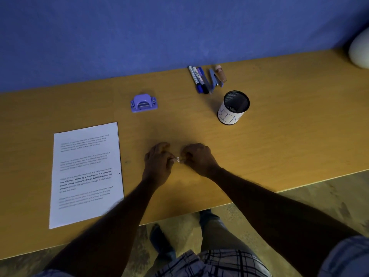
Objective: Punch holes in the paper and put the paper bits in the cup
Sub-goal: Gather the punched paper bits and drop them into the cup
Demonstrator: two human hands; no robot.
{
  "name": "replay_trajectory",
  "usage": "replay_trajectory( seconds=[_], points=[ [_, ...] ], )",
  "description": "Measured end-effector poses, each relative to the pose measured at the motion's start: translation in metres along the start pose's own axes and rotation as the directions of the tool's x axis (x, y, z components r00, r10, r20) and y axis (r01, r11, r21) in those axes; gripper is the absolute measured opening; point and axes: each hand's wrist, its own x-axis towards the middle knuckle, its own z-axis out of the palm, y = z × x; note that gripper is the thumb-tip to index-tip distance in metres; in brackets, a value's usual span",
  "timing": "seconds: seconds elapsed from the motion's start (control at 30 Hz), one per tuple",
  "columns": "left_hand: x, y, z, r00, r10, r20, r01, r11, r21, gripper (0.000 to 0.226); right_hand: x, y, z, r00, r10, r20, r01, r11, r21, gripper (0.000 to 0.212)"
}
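Cup (233,107) labelled "BIN" | left grip (158,159), right grip (197,156) pinched on paper bits (178,159) | paper (85,174) apart

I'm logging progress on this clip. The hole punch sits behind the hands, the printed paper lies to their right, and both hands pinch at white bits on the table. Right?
Not quite: the head view shows the printed paper lying to the left of the hands, not the right. The hole punch does sit behind them, and the left hand and right hand pinch at white bits on the table.
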Motion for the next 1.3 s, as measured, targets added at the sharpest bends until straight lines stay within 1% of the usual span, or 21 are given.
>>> replay_trajectory(
  seconds=[0.07,0.13,0.2,0.33,0.5,0.57,0.67,0.73,0.77,0.83,0.9,0.97,1.03,1.13,1.23,1.3],
  points=[
    [0.001,-0.005,-0.003,1.000,0.012,0.007,-0.011,1.000,-0.022,0.015,0.002,-0.003,0.001,1.000,0.005,0.019,-0.005,1.000,0.009,0.031],
    [0.003,-0.009,-0.006,1.000,0.031,0.005,-0.031,0.999,-0.014,0.017,0.004,-0.006,0.002,1.000,-0.007,0.023,0.007,1.000,-0.003,0.032],
    [0.005,-0.010,-0.007,0.999,0.050,-0.001,-0.050,0.999,-0.014,0.017,0.005,-0.007,0.001,1.000,-0.008,0.029,0.009,1.000,-0.010,0.028],
    [0.006,-0.012,-0.007,0.998,0.062,0.010,-0.062,0.998,-0.002,0.017,0.008,-0.011,-0.002,0.995,-0.007,0.101,0.011,0.999,-0.039,0.017],
    [0.006,-0.014,-0.009,0.997,0.077,0.024,-0.078,0.996,0.041,0.015,0.010,-0.016,-0.006,0.991,0.018,0.135,-0.011,0.999,-0.053,0.005],
    [0.006,-0.013,-0.012,0.997,0.069,0.031,-0.070,0.996,0.051,0.015,0.011,-0.020,-0.006,0.984,0.039,0.172,-0.023,0.995,-0.095,0.006],
    [0.004,-0.013,-0.017,0.997,0.073,0.030,-0.075,0.996,0.052,0.014,0.012,-0.029,-0.004,0.972,0.045,0.229,0.007,0.975,-0.221,0.011],
    [0.002,-0.014,-0.021,0.997,0.074,0.026,-0.075,0.996,0.041,0.013,0.013,-0.031,-0.004,0.969,0.068,0.239,-0.005,0.967,-0.256,0.013],
    [0.002,-0.013,-0.022,0.997,0.072,0.025,-0.073,0.997,0.032,0.013,0.013,-0.030,-0.005,0.966,0.093,0.240,-0.033,0.970,-0.242,0.015],
    [0.004,-0.011,-0.027,0.998,0.057,0.023,-0.057,0.998,0.007,0.012,0.013,-0.027,-0.010,0.956,0.157,0.246,-0.122,0.981,-0.152,0.018],
    [0.007,-0.006,-0.032,0.999,0.051,0.018,-0.051,0.998,-0.021,0.012,0.013,-0.021,-0.020,0.945,0.218,0.243,-0.226,0.974,0.008,0.019],
    [0.013,0.001,-0.035,0.998,0.057,0.010,-0.056,0.997,-0.060,0.011,0.012,-0.015,-0.032,0.947,0.236,0.219,-0.277,0.944,0.180,0.014],
    [0.020,0.013,-0.036,0.998,0.055,-0.006,-0.055,0.995,-0.083,0.011,0.011,-0.011,-0.047,0.961,0.209,0.180,-0.253,0.926,0.280,0.010],
    [0.037,0.039,-0.038,0.996,0.086,-0.028,-0.089,0.987,-0.134,0.012,0.010,-0.007,-0.077,0.981,0.165,0.100,-0.188,0.931,0.314,0.008],
    [0.061,0.075,-0.042,0.984,0.175,-0.034,-0.178,0.961,-0.213,0.011,0.014,0.002,-0.113,0.989,0.147,-0.025,-0.130,0.932,0.338,0.016],
    [0.081,0.101,-0.046,0.977,0.212,-0.034,-0.213,0.944,-0.252,0.011,0.016,0.012,-0.138,0.981,0.166,-0.098,-0.118,0.921,0.371,0.023]
  ],
)
